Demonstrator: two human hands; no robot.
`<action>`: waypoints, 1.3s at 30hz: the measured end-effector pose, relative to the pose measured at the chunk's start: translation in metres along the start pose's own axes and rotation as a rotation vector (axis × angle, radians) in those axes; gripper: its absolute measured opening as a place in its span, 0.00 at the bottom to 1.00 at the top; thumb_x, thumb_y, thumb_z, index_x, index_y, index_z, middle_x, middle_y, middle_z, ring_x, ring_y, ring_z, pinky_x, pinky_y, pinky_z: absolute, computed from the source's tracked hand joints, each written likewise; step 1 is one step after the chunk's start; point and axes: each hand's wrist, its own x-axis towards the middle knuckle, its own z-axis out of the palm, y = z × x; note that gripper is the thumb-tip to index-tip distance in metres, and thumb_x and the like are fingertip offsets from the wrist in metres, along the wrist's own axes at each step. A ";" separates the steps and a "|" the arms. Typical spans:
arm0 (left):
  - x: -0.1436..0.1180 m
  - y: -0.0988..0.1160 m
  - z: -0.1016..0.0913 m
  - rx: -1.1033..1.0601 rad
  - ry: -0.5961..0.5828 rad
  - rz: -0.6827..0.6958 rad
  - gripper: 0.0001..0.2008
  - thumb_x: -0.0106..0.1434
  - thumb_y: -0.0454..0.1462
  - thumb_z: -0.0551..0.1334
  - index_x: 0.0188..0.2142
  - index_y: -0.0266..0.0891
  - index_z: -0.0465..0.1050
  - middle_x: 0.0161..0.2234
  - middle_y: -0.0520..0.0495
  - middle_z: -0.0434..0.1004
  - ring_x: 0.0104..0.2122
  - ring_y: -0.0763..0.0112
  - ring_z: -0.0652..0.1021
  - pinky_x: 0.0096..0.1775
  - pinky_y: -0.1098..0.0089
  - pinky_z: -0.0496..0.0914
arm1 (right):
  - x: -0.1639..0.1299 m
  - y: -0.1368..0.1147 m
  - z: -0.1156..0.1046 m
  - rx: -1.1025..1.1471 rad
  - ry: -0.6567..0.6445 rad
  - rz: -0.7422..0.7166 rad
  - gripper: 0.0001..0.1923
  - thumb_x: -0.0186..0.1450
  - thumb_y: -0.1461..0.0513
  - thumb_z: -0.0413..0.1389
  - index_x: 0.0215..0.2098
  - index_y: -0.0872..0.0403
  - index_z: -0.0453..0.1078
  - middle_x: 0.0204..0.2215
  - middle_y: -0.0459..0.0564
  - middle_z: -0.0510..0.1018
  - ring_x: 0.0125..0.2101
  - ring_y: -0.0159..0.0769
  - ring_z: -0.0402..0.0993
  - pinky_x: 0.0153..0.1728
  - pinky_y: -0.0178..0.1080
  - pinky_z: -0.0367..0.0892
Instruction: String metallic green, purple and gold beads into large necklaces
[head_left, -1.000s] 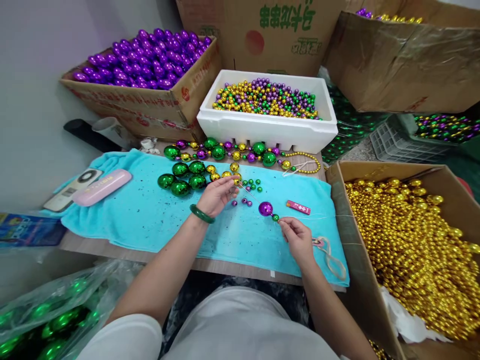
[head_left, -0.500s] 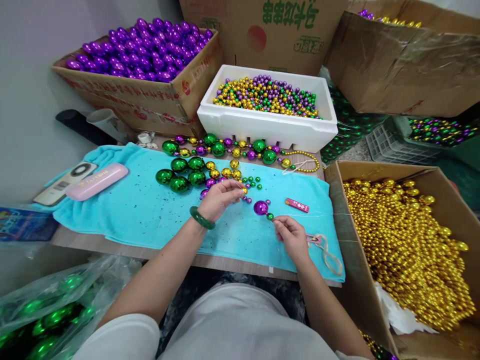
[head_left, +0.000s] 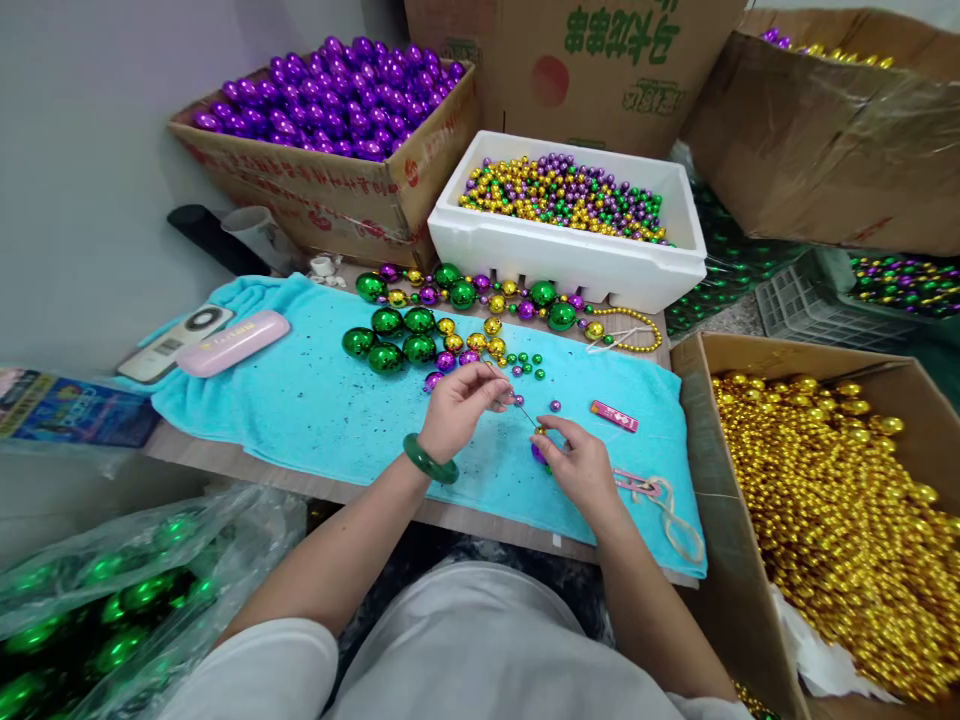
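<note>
Turquoise towelling, specked with dark bits, makes up the towel [head_left: 315, 420] spread over the desk [head_left: 487, 520]. Above it the left hand [head_left: 459, 408], with a green bangle [head_left: 430, 459] at the wrist, pinches a thin needle [head_left: 527, 415] between thumb and forefinger; it may be stiff thread, as it is too fine here to be sure. That line slants down to the right hand [head_left: 579, 462], whose thumb and fingertips are drawn together on a small gold bead [head_left: 540, 430]. Just below those fingertips a purple ball [head_left: 538, 453] shows, partly hidden by the hand.

Beyond the left hand, large green balls [head_left: 386, 357] lie grouped on the towel, with gold balls [head_left: 476, 343] and purple balls [head_left: 445, 361] beside them and small green beads [head_left: 538, 374] to their right. A pink lighter-shaped object [head_left: 613, 416] lies near the right hand, and a pale cord loop [head_left: 682, 535] sits at the towel's right end. Behind, a finished-looking bead strand [head_left: 561, 316] runs along the front of a white foam box [head_left: 562, 243] of mixed beads. To the right stands a cardboard box [head_left: 727, 480] heaped with gold bead strings [head_left: 840, 500].
</note>
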 end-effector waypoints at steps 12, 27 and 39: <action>0.009 -0.009 -0.030 -0.126 0.122 -0.043 0.15 0.50 0.43 0.69 0.31 0.36 0.69 0.27 0.50 0.76 0.26 0.72 0.79 0.29 0.71 0.73 | -0.003 -0.016 -0.044 -0.617 0.179 0.121 0.11 0.63 0.58 0.54 0.40 0.51 0.76 0.36 0.54 0.78 0.31 0.40 0.73 0.27 0.37 0.59; 0.006 -0.004 -0.048 -0.207 0.115 -0.026 0.17 0.49 0.45 0.70 0.30 0.37 0.69 0.27 0.51 0.75 0.25 0.75 0.77 0.28 0.73 0.72 | 0.020 -0.020 0.034 0.684 -0.065 0.253 0.17 0.48 0.52 0.65 0.30 0.56 0.75 0.20 0.48 0.76 0.18 0.31 0.68 0.15 0.32 0.61; 0.006 -0.012 -0.082 -0.012 0.073 -0.019 0.14 0.55 0.47 0.65 0.32 0.38 0.70 0.29 0.48 0.75 0.28 0.70 0.78 0.31 0.67 0.73 | 0.019 -0.015 0.054 0.285 -0.104 0.050 0.10 0.56 0.56 0.58 0.26 0.54 0.74 0.18 0.44 0.71 0.21 0.31 0.64 0.24 0.34 0.59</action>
